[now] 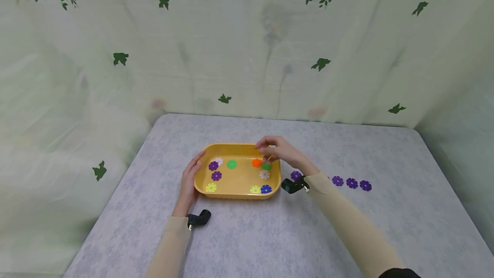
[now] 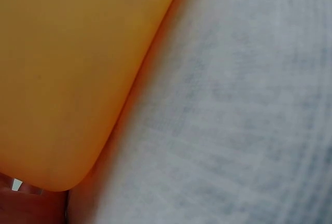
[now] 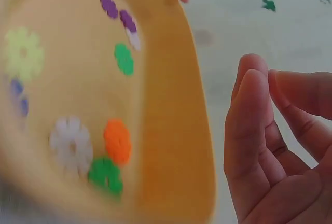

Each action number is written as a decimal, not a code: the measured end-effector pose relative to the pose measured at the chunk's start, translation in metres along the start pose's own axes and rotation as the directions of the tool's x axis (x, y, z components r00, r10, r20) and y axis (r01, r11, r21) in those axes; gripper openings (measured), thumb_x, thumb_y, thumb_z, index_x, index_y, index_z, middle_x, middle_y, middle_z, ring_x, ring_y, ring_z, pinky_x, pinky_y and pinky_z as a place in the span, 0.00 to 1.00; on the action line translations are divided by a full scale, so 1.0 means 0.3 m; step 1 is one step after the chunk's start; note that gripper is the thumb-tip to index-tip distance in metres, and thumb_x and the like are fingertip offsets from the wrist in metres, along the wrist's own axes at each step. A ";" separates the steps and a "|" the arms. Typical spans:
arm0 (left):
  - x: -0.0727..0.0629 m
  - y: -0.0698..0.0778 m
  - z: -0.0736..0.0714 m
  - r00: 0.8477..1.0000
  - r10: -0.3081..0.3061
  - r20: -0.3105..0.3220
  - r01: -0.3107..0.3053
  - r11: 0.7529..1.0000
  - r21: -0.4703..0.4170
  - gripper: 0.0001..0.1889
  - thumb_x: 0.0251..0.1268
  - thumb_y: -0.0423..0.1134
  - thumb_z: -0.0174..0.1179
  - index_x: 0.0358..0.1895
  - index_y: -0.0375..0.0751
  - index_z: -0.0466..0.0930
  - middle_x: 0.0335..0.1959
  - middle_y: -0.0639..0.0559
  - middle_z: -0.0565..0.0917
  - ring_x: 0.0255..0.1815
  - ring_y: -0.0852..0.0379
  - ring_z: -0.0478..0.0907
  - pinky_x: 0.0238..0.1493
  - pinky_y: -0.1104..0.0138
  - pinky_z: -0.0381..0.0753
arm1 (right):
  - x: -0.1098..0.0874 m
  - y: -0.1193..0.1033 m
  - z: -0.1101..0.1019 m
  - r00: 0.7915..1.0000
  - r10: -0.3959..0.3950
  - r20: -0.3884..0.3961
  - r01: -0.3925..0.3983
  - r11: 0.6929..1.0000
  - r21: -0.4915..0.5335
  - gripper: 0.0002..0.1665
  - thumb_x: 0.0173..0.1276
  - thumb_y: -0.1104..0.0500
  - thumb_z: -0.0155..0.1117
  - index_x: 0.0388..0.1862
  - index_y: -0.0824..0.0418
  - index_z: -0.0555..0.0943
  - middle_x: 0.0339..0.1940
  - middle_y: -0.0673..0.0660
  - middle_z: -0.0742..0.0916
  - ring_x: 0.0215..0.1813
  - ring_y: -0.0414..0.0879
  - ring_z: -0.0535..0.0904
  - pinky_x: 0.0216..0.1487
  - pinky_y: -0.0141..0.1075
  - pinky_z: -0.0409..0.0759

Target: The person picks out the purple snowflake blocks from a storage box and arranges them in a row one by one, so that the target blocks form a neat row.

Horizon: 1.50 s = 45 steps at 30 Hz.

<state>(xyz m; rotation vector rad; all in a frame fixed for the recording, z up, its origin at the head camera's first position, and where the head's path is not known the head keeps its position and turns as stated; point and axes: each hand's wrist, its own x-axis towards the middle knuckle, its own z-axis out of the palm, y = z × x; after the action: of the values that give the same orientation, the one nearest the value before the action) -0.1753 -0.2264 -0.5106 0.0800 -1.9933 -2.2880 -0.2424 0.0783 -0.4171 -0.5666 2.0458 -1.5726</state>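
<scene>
A yellow tray [image 1: 235,195] with rounded corners lies on the table, flower-shaped discs inside it. My left hand [image 1: 189,183] holds its left end, fingers along the outer wall; the tray's smooth side [image 2: 78,68] fills much of the left wrist view. Over the right end hovers my right hand [image 1: 283,151], fingers loosely bent and nothing visible between them. Closest beneath it are an orange disc [image 3: 118,141], a dark green disc [image 3: 105,176] and a white disc [image 3: 71,143]. Purple discs [image 1: 216,176], a light green disc [image 1: 231,164], yellow ones [image 1: 211,187] and a blue one [image 1: 266,188] also lie inside.
Right of the tray, several purple discs [image 1: 351,183] lie in a row on the grey table [image 1: 247,243]; the right forearm covers part of the row. A pale curtain [image 1: 231,55] with leaf prints hangs behind the table and along its sides.
</scene>
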 end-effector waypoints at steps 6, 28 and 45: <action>0.000 0.002 -0.001 1.000 -0.005 0.000 0.005 1.000 0.010 0.22 0.77 0.42 0.42 0.70 0.44 0.66 0.70 0.54 0.65 0.71 0.61 0.56 0.71 0.68 0.55 | 0.114 -0.001 0.122 0.992 -0.013 0.126 0.010 1.000 0.027 0.15 0.73 0.63 0.53 0.53 0.70 0.76 0.48 0.71 0.79 0.43 0.69 0.77 0.43 0.50 0.82; 0.000 0.003 -0.001 1.000 0.001 0.007 -0.001 1.000 -0.023 0.22 0.78 0.40 0.42 0.70 0.41 0.66 0.71 0.52 0.64 0.71 0.59 0.57 0.70 0.67 0.56 | 0.271 0.007 0.340 0.939 0.164 0.303 -0.113 0.977 -0.182 0.22 0.61 0.67 0.53 0.55 0.67 0.78 0.49 0.61 0.82 0.36 0.51 0.78 0.40 0.36 0.82; 0.003 0.002 -0.005 1.000 0.006 0.015 -0.006 1.000 -0.024 0.22 0.77 0.40 0.43 0.70 0.40 0.65 0.71 0.52 0.65 0.71 0.60 0.58 0.70 0.67 0.55 | 0.273 0.000 0.356 0.909 0.296 0.295 -0.199 0.927 -0.317 0.16 0.63 0.74 0.52 0.48 0.69 0.80 0.34 0.54 0.81 0.24 0.43 0.74 0.30 0.29 0.78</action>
<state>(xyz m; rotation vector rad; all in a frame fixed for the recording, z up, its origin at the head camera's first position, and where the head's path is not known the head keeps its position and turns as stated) -0.1761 -0.2283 -0.5102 0.0545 -1.9697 -2.3155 -0.2419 -0.0521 -0.4504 -0.6007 1.9899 -0.9662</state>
